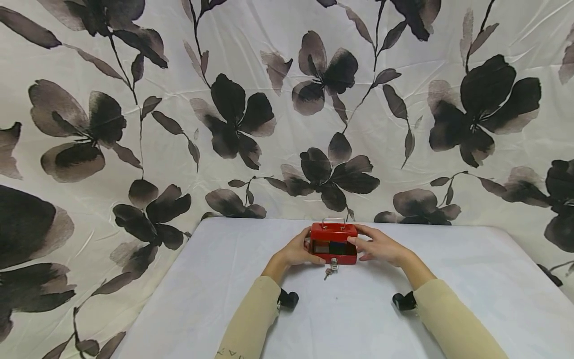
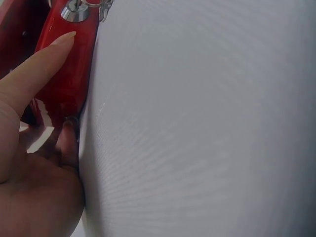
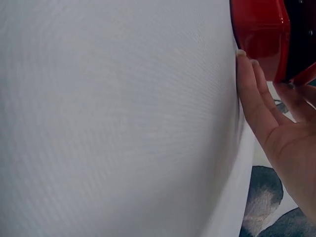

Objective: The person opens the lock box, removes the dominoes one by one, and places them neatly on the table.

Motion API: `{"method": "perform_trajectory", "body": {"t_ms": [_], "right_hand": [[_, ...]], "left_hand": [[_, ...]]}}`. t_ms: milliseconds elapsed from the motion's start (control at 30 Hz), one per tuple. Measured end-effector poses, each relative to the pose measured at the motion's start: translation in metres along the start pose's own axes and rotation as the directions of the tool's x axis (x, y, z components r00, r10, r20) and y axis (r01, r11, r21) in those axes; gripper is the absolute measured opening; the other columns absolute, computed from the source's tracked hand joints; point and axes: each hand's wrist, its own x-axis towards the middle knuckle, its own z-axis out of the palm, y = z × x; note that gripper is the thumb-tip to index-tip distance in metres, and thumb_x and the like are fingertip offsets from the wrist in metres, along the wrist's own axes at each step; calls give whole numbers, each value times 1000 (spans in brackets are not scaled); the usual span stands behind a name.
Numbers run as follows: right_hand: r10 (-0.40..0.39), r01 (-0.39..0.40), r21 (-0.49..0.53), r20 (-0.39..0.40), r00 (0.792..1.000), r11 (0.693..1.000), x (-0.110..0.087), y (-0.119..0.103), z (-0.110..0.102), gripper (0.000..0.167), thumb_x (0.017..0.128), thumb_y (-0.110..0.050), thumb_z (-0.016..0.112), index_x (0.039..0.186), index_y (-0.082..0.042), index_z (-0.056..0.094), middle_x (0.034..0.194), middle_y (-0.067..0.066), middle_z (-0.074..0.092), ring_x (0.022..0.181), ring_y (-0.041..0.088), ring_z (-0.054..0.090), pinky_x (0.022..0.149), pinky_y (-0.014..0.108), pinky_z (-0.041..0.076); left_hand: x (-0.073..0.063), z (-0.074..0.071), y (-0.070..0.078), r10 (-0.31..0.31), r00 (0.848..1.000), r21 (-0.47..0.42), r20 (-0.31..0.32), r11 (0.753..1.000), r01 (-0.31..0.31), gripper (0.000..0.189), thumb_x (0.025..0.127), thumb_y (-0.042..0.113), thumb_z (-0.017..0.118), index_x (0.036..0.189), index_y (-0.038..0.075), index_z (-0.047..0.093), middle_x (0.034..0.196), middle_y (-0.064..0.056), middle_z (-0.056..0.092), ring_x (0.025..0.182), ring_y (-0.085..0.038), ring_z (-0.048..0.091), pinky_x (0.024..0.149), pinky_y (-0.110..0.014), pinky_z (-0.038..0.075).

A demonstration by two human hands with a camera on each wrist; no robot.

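A small red cash box [image 1: 347,259] stands at the table's far side, its lid [image 1: 320,232] raised and the wire handle on top. Through the front opening, dark and coloured contents show. Keys [image 1: 329,272] hang from the lock [image 2: 75,12] on its front. My left hand [image 1: 298,249] holds the box's left side, thumb laid on the front face and fingers round the side. At the right side is my right hand [image 1: 380,246], thumb across the opening's right edge and index finger up behind the lid; its lower fingers [image 3: 254,94] press along the side wall.
A white cloth covers the table [image 1: 341,319]. Behind it hangs a pale curtain [image 1: 278,124] with dark flowers, close to the table's back edge. Black wrist cameras [image 1: 288,299] sit at both sleeve cuffs, low over the cloth.
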Motion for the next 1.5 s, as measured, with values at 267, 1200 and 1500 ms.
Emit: {"method": "perform_trajectory", "body": {"t_ms": [267,1200,1500], "right_hand": [[5,-6,-31,-46,999,1000,3,-1,3,84,99,-48,65,163,-15,21,156,25,37,107,32,63,85,43,59],[-1,-7,-32,-230,973,999,15,-2,7,77,101,-64,46,151,-6,44,140,26,55,88,30,65,78,40,59],[-2,-7,-30,-275,961,1000,20,-7,8,80,103,-67,37,147,-1,47,131,27,57,85,30,67,77,40,59]], "left_hand": [[0,0,-1,-3,1000,1,-5,1000,4,106,72,12,94,159,20,33,144,-6,55,132,-29,47,118,-59,27],[-3,2,-1,-4,1000,-16,12,1000,4,104,76,14,92,160,21,32,152,-6,49,137,-27,43,119,-55,29],[-2,2,-2,6,1000,-21,-6,1000,-6,103,76,14,92,160,22,33,153,-6,48,140,-28,41,118,-57,29]]}}
